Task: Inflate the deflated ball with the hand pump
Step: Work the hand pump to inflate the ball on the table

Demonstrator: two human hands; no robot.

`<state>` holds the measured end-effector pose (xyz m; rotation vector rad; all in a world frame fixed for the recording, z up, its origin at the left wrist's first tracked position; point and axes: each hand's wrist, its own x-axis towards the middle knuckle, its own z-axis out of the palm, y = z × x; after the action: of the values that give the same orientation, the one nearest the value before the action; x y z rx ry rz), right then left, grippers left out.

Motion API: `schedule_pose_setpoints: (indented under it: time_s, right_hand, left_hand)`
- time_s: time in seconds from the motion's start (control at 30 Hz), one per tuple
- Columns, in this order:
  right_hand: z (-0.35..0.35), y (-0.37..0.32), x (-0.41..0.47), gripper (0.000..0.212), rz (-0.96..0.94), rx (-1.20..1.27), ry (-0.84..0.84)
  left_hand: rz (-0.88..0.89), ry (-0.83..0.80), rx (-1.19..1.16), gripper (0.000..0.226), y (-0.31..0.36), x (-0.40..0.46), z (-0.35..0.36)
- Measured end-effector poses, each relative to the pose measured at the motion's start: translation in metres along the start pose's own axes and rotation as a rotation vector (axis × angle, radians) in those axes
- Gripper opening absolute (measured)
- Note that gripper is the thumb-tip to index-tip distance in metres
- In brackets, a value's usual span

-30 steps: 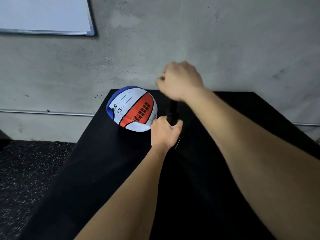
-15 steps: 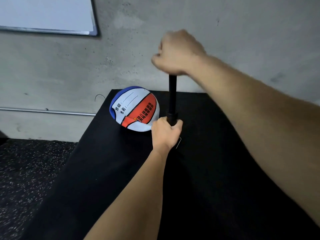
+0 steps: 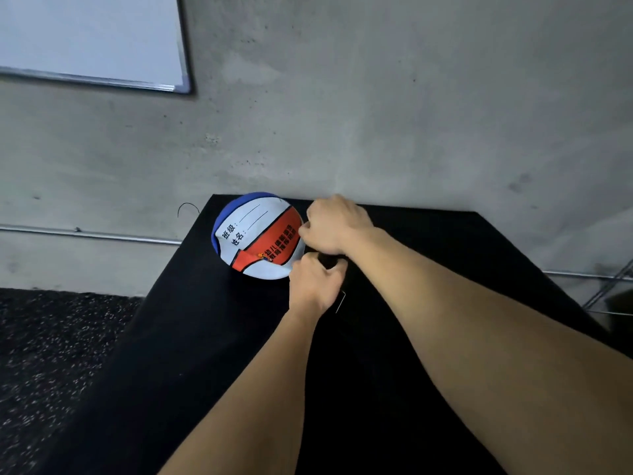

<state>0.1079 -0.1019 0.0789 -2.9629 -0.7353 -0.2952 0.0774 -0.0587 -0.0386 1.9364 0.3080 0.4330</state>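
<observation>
On the matte black bench (image 3: 205, 337), a soft, dented ball (image 3: 255, 234) of white, red and blue panels lay at 11 o'clock; left hand (image 3: 313, 286) clamped the black cylindrical pump (image 3: 330, 261), right hand (image 3: 334, 226) fisted directly above it.

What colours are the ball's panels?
The ball has white, orange-red and blue panels with black printed text, seen in the head view.

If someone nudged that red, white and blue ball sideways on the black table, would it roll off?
Probably not far. The ball looks lopsided and creased near its bottom, so it likely sits on a soft, flattened patch rather than rolling freely. It probably feels light and squashy. It also lies against the left hand, which grips the pump.
</observation>
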Motion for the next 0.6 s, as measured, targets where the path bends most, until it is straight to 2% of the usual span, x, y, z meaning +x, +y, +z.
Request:
schedule_pose_setpoints:
  time_s: [0.1,0.17,0.27,0.4,0.5,0.6]
  right_hand:
    - [-0.059,-0.003,0.018,0.029,-0.002,0.037,0.15]
    - [-0.068,-0.001,0.021,0.031,0.022,0.084,0.235]
    - [-0.018,0.007,0.001,0.027,0.065,0.026,0.224]
    - [0.016,0.001,-0.01,0.03,0.063,-0.059,0.1]
    - [0.0,-0.003,-0.004,0.028,-0.032,-0.209,0.011]
    - [-0.062,-0.003,0.016,0.025,-0.018,-0.165,0.1]
  left_hand:
    - [-0.044,-0.02,-0.038,0.031,0.001,0.0,0.001]
    - [-0.048,-0.031,-0.039,0.033,0.0,0.001,0.002]
    - [-0.008,-0.053,0.013,0.035,0.002,0.001,0.001]
    - [0.009,-0.062,0.038,0.033,-0.003,0.001,0.0]
    - [-0.025,-0.039,0.009,0.033,0.0,0.001,0.0]
    - [-0.03,-0.009,0.007,0.034,0.0,0.004,0.003]
